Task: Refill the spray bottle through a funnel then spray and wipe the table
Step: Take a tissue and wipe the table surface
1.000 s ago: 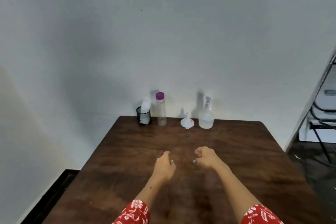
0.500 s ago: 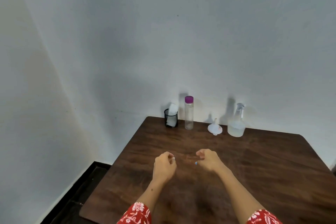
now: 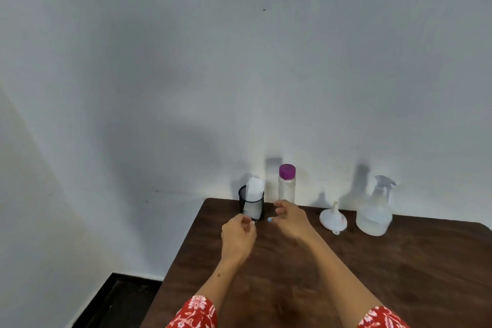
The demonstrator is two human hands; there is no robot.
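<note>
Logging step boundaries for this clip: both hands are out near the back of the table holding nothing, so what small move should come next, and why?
Probably the right hand closes round the purple-capped bottle just beyond its spread fingers. Neither hand holds anything; the left hand hangs beside the mesh cup. The funnel lies inverted, and the spray bottle is capped.

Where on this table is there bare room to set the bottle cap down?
The table is bare in front of the funnel and spray bottle. It is crowded at the back left, where both hands reach by the mesh cup and water bottle.
</note>
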